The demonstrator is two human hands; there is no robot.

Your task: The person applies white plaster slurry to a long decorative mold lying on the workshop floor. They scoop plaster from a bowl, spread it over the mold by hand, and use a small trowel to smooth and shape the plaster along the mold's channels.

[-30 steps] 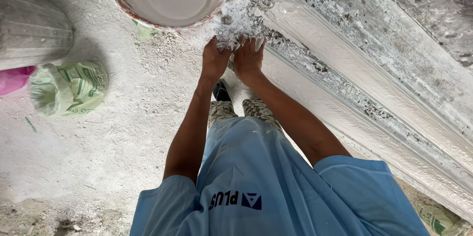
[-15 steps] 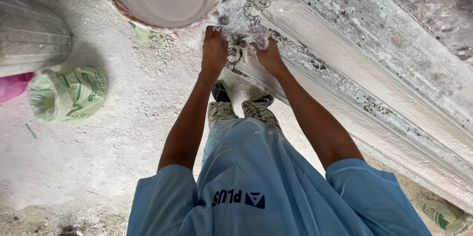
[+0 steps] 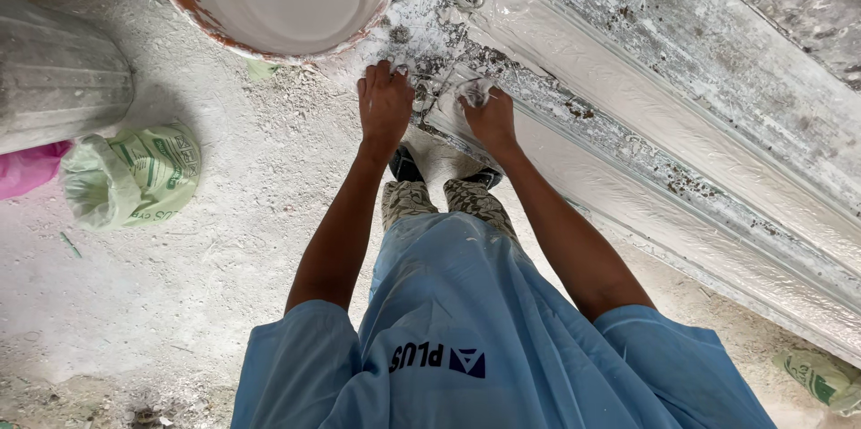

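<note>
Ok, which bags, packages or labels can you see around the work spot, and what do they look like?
Green printed sack: on the floor at left, crumpled, pale green with darker green print.
Second green bag: bottom right corner, partly cut off, green and white.
Pink bag: left edge, only a part showing.
No screens or signs.
</note>
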